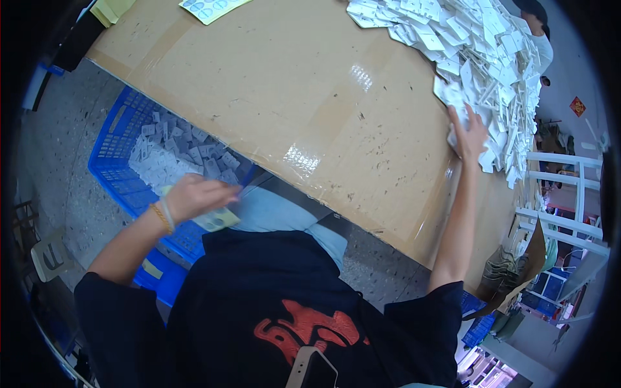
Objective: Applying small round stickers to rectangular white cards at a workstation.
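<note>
At the far right of the table, my right hand reaches to a big heap of flat white plastic-looking pieces. Its fingers are spread and touch pieces at the heap's near edge. My left hand is over the near side of a blue basket, its fingers bent and pressed together, a little blurred. What they hold, if anything, I cannot make out. Just under that hand, a pale yellow sheet with round stickers lies by my thigh. Many small white pieces fill part of the basket.
The brown cardboard-covered table has taped seams and an edge running diagonally before me. Another sticker sheet lies at its far side. A smaller blue container stands beside the basket. White metal racks and a person are at the right.
</note>
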Tool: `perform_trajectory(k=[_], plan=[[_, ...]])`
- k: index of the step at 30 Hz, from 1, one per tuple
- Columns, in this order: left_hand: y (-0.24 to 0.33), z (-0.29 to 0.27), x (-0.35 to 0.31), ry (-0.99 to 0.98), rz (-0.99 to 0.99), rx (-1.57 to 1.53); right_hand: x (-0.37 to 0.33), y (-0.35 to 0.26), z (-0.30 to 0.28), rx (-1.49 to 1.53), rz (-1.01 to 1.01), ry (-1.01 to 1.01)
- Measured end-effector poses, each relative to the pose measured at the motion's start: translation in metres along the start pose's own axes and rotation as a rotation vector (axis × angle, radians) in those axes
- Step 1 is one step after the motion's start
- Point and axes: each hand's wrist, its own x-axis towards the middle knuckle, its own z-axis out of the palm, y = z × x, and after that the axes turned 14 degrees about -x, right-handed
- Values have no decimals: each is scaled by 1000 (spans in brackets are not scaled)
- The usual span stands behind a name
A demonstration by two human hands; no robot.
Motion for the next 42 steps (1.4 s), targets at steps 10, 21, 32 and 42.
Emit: perform_trajectory(k=[10, 21, 32, 42], plan=[[96, 8, 123, -5, 43, -290, -97, 6, -65, 426, -693, 79], [108, 1, 173, 202, -173, -348, -155, -21, -106, 532, -1124, 507], [99, 23, 169, 71, -112, 12, -105, -30, -76, 268, -1053, 356], [106, 22, 155, 122, -249, 86, -188, -31, -79, 1219, -54, -790]])
